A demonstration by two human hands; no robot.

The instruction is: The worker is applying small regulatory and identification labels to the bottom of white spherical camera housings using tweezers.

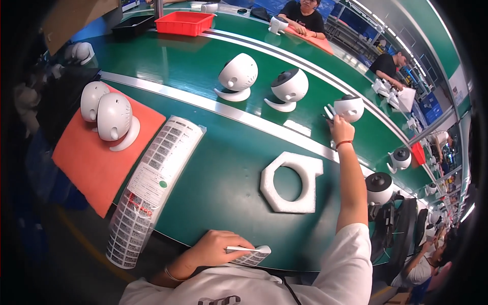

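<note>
Item: round white camera (pixel 349 108), standing at the far side of the desk (pixel 229 168) on the green belt beyond the metal rail, toward the right end. The right hand (pixel 339 128) reached out at full arm's length and touched its near left side; the grip was partly closed about the small stand under the ball, though how firmly could not be told. The dark lens face sat on top and looked up and away from the person; the body was a ball with no clear long axis, its flat foot pointing left toward the hand. Judged light, a hard smooth plastic shell, likely slippery on the dome and liable to scratch at the lens; best taken by the foot or cupped around the ball. The left hand (pixel 216 250) lay at the near edge of the desk, fingers pinched on a small white label strip (pixel 250 252). Also present: label sheet (pixel 152 188) hanging over the near edge, white foam ring (pixel 292 182) at the middle, orange mat (pixel 86 162) at the left end bearing two white cameras (pixel 109 118), two more cameras (pixel 264 84) on the belt.
</note>
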